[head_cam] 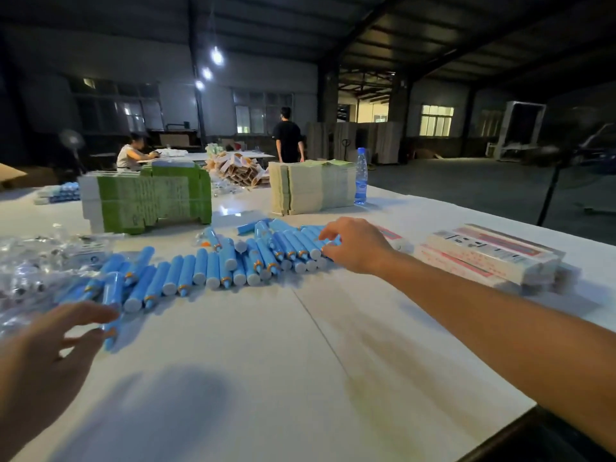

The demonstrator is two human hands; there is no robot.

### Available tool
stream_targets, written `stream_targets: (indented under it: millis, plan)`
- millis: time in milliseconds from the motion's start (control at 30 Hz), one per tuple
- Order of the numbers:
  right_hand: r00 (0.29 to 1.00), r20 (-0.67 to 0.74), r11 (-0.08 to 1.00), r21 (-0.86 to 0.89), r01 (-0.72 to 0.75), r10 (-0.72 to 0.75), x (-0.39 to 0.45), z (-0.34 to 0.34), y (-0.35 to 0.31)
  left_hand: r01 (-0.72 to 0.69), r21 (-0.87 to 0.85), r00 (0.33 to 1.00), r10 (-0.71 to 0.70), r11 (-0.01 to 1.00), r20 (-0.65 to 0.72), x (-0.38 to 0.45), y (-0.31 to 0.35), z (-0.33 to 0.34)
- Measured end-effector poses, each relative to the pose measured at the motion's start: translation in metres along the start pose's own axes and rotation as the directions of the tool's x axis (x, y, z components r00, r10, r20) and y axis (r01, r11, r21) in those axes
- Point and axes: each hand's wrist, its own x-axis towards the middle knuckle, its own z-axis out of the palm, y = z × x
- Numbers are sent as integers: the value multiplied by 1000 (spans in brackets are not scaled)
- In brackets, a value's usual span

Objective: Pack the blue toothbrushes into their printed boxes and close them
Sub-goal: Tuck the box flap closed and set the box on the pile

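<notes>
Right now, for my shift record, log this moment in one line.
phase: picking | right hand: reaching into blue toothbrushes | left hand: open, near row's end | printed boxes: stacked, untouched

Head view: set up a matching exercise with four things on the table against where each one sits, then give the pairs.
Things
1. water bottle
2. green stack of flat boxes
3. printed boxes
4. clear plastic bags

Places
A. far left edge, beside the blue toothbrushes
B. right side, beyond the right hand
C. far side, against the tan stack
D. far left-centre, behind the toothbrush row

Pairs: 1-C, 2-D, 3-B, 4-A
</notes>
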Motion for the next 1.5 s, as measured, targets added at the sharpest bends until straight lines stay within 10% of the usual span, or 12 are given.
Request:
stream_targets:
  millis: [167,300,400,1033,1167,1300,1500]
  plan:
    - [981,-61,865,464,191,-184,9,40,-135,-66,325,979,123,944,-160,-19,65,-21]
    - [939,-112,687,655,315,-324,3,59,-235,418,569,891,-441,708,-106,-24,88,-54]
    - [923,-132,574,748,332,-362,-6,73,-276,464,612,815,-580,640,-12,-29,81,-65]
    - [945,-105,555,787,269,-309,4,98,-249,569,692,726,-667,445,-167,-36,50,-98]
    - [971,-123,596,771,224,-206,19,101,-234,538,604,838,-453,588,-306,-30,55,-103]
    - [963,-50,711,665,229,-263,23,115,-221,141,357,866,60,923,-497,-20,82,-78]
    - [585,233,630,246,737,-776,8,147,-228,5,-431,944,-146,902,-296,-22,113,-45]
